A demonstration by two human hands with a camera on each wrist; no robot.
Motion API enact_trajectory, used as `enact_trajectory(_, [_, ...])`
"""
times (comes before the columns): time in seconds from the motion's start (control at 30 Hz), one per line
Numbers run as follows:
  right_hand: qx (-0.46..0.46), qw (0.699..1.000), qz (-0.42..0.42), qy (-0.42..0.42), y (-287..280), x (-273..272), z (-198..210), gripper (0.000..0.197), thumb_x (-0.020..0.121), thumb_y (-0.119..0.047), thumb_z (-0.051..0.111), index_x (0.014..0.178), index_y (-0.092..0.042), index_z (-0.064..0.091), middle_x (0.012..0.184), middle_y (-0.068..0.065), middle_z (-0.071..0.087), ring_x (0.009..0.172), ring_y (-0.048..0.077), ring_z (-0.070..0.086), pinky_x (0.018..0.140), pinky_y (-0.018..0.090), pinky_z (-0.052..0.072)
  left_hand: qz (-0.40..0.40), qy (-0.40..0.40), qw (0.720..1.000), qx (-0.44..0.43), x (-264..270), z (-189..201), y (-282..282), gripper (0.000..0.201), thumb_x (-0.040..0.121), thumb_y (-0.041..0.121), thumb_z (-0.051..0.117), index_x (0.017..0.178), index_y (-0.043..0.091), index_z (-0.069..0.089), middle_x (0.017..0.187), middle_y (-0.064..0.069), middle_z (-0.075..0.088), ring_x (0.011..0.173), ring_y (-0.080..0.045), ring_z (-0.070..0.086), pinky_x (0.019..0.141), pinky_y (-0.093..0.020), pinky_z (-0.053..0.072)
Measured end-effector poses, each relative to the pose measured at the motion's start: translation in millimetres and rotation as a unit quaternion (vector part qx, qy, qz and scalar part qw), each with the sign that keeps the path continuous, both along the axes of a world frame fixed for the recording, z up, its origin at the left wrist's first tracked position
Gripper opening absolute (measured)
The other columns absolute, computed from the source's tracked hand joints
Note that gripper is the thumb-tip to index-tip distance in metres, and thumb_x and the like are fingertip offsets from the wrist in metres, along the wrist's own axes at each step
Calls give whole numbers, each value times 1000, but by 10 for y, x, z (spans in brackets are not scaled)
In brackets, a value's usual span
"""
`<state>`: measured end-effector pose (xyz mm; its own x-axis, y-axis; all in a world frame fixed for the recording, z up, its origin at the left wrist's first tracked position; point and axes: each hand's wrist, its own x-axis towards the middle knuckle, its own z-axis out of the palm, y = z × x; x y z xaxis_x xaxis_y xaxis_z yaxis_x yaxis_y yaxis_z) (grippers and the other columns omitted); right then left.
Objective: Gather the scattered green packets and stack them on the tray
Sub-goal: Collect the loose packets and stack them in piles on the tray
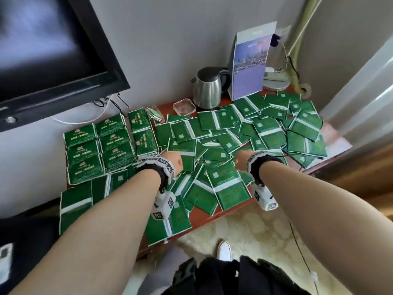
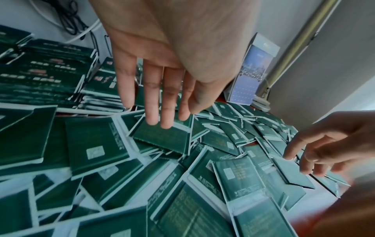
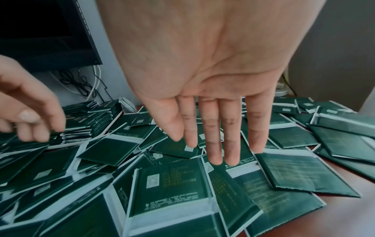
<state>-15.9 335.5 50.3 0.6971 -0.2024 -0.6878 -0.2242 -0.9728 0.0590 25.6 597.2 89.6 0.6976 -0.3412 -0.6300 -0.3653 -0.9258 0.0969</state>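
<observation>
Loose green packets (image 1: 225, 133) cover most of the red-brown table (image 1: 225, 211), overlapping at all angles. Neat stacks of green packets (image 1: 97, 145) stand in rows at the back left; whatever is under them is hidden and no tray shows. My left hand (image 1: 173, 162) hovers over the pile's middle, just right of the stacks. Its fingers (image 2: 162, 112) hang straight above one packet (image 2: 162, 141) and hold nothing. My right hand (image 1: 241, 159) is a little to the right, palm down. Its straight fingers (image 3: 215, 144) reach down to the packets (image 3: 172, 184) without gripping any.
A steel kettle (image 1: 209, 88), a glass ashtray (image 1: 184, 107) and a standing brochure (image 1: 251, 62) line the back of the table. A black TV (image 1: 42, 50) hangs over the left side, with cables (image 1: 110, 105) below it. Several packets overhang the front edge.
</observation>
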Motion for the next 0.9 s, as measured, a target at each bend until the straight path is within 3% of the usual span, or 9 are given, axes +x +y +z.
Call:
enact_trajectory(0.03, [1, 1000, 13, 16, 11, 15, -14, 13, 87, -19, 53, 77, -12, 56, 84, 11, 66, 83, 29, 67, 83, 44, 59, 11, 4, 1000, 11, -34, -59, -11, 29, 97, 15, 46, 103, 10, 74, 94, -13, 71, 68, -20, 58, 71, -39, 57])
enact_trajectory(0.1, [9, 999, 41, 20, 19, 77, -123, 13, 89, -20, 53, 88, -10, 61, 86, 11, 67, 83, 29, 68, 82, 45, 59, 33, 5, 999, 25, -72, -163, -10, 29, 97, 15, 47, 100, 12, 75, 89, -9, 71, 61, -18, 49, 54, -30, 47])
enact_trajectory(0.27, [19, 994, 91, 61, -83, 540, -794, 24, 90, -23, 53, 109, -12, 62, 111, 11, 67, 102, 32, 65, 89, 52, 56, 69, 29, 997, 21, 120, -311, -59, 26, 98, 17, 51, 107, 16, 75, 106, -4, 73, 75, -21, 60, 60, -26, 47])
enact_trajectory(0.4, [30, 993, 95, 66, 50, 757, -484, 13, 95, -14, 47, 86, -7, 54, 81, 8, 58, 86, 29, 63, 80, 39, 57, 87, 21, 996, -13, 431, -449, -169, 25, 99, 16, 53, 111, 19, 74, 116, -2, 70, 96, -22, 66, 82, -29, 55])
enact_trajectory(0.47, [24, 992, 107, 68, 86, 926, -450, 17, 95, -13, 46, 81, -7, 54, 79, 7, 57, 82, 28, 61, 75, 36, 55, 101, 15, 994, -25, 561, -531, -213, 25, 99, 16, 52, 110, 20, 74, 116, -2, 70, 95, -23, 66, 85, -31, 57])
enact_trajectory(0.6, [25, 988, 127, 79, 87, 1200, -570, 21, 96, -14, 46, 100, -5, 64, 92, 9, 61, 84, 28, 60, 74, 32, 52, 128, 30, 990, -46, 835, -644, -247, 26, 99, 16, 51, 109, 18, 75, 113, -6, 71, 97, -26, 67, 81, -32, 56])
enact_trajectory(0.73, [30, 988, 136, 69, 115, 1398, -555, 18, 95, -13, 45, 84, -5, 57, 91, 9, 63, 82, 29, 60, 76, 35, 53, 130, 46, 990, -38, 1112, -703, -273, 25, 97, 13, 52, 99, 19, 76, 110, -3, 72, 92, -27, 66, 73, -29, 51])
enact_trajectory(0.8, [39, 988, 135, 56, 108, 1499, -541, 18, 97, -12, 44, 84, -6, 55, 87, 10, 59, 82, 28, 57, 71, 34, 51, 138, 59, 988, -18, 1230, -734, -305, 23, 96, 12, 52, 93, 15, 74, 107, -7, 73, 92, -30, 68, 70, -31, 52])
enact_trajectory(0.9, [39, 989, 143, 22, 91, 1716, -470, 19, 97, -12, 44, 86, -6, 58, 90, 12, 64, 80, 29, 60, 64, 34, 49, 185, 37, 982, 8, 1382, -795, -337, 22, 97, 24, 53, 102, 11, 69, 98, -9, 71, 83, -28, 66, 63, -32, 50])
